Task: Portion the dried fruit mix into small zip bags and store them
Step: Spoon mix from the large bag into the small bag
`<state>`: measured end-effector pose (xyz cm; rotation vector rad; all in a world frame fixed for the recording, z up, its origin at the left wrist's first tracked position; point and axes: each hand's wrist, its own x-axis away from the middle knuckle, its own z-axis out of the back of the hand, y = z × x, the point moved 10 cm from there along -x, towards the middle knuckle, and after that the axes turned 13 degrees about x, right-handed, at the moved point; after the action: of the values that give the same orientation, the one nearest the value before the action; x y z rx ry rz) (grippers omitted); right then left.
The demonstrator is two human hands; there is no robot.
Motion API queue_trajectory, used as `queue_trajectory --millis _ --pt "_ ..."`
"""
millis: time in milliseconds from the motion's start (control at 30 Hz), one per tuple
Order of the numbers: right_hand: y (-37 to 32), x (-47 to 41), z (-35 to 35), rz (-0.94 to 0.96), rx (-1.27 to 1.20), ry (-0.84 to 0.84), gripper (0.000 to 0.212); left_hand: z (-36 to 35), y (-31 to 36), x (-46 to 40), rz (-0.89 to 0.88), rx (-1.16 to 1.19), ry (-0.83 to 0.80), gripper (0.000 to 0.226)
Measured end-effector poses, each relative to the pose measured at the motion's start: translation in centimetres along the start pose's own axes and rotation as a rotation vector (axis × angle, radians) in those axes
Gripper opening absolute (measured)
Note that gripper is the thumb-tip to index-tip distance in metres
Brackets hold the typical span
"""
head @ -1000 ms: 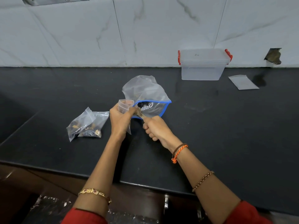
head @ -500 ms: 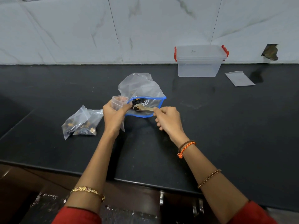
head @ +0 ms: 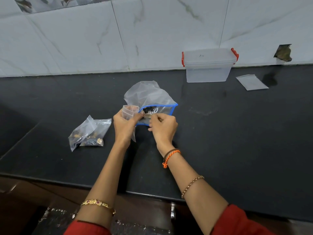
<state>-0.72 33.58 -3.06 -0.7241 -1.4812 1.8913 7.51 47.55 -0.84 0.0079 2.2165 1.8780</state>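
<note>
A person stands at a dark worktop, seen from above by the head camera. The left hand holds a small clear zip bag upright, fingers curled round it and its mouth open at the top. The right hand pinches the handle of a small spoon; the spoon's long axis runs roughly level, left to right, and its bowl end points left toward the small bag's mouth. The spoon sits at the opening of a large blue-edged pouch of dried fruit mix, which lies just behind both hands, touching them. So the coming move seems short: the spoon travels left and slightly up from the pouch into the small bag, with the right hand carrying and the left hand steadying.

White lettering shows on a dark patch of the pouch, but it is partly hidden and cannot be read fully.

Two filled small bags lie to the left. A clear lidded box with red clips stands by the wall, with faint unreadable marks on its lid. A flat empty bag lies beside it.
</note>
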Motion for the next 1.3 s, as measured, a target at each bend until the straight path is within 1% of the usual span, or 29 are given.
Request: queue_trajectory --millis 67,133,267,467,600,733,1000,1167,1300 --pt "1.3 -0.1 0.0 -0.147 -0.173 -0.001 0.027 0.2 0.0 0.0 0.010 -0.007 0.008 0.018" --pt "2.2 -0.4 0.7 -0.243 -0.304 0.019 0.032 0.5 0.1 0.0 0.014 0.000 0.025 0.020" --pt "2.9 -0.6 3.3 -0.298 -0.361 0.048 0.027 0.8 0.4 0.5 -0.022 -0.074 0.048 0.026" --pt "4.1 -0.6 7.5 -0.297 -0.343 0.138 0.028 0.0 0.4 2.1 -0.080 -0.256 0.032 0.030" --pt "4.3 -0.5 9.1 -0.301 -0.334 0.159 0.029 -0.8 0.9 3.0 -0.129 -0.303 0.000 0.031" --pt "4.3 -0.7 10.4 -0.300 -0.308 0.163 0.026 -1.5 1.0 3.7 -0.131 -0.339 -0.053 0.039" --pt "3.8 -0.8 12.1 -0.302 -0.305 0.122 0.027 -2.1 0.7 4.4 -0.075 -0.304 -0.110 0.040" --pt "0.5 -1.6 13.3 -0.200 -0.376 0.087 0.027 -3.3 0.8 5.1 -0.080 -0.307 -0.165 0.045" --pt "-2.1 -2.2 13.3 -0.115 -0.290 0.025 0.027 -4.2 1.4 5.5 -0.114 -0.320 -0.189 0.048"
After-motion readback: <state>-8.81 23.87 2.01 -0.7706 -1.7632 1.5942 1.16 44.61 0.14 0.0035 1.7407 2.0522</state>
